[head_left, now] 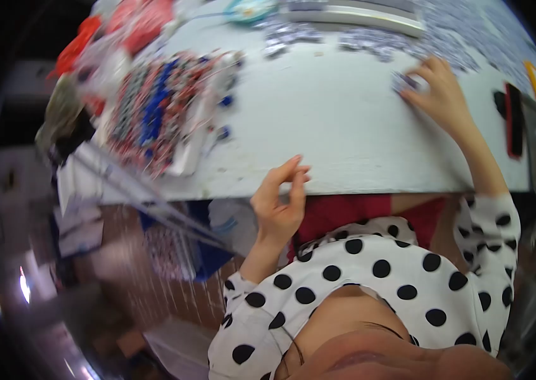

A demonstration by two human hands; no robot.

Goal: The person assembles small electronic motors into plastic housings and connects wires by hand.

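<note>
At the near edge of the table, my left hand (279, 197) is raised with its thumb and fingertips drawn together in a pinch. Whatever is between them, if anything, is too small to make out. My right hand (437, 95) reaches out over the right part of the table. Its thumb and fingers close around a small silvery-grey piece (403, 81), blurred, whose exact kind I cannot tell. Just beyond that hand lie many loose silvery pieces (375, 43), heaped across the far side of the white table (331, 120).
Left on the table is a white tray (184, 152) hung with red, blue and grey beaded strands (160, 104). Plastic bags (135, 28) sit behind it. A long box (356, 16) stands at the back, a dark red-edged phone (513, 120) at right. Below is a blue crate (208, 259).
</note>
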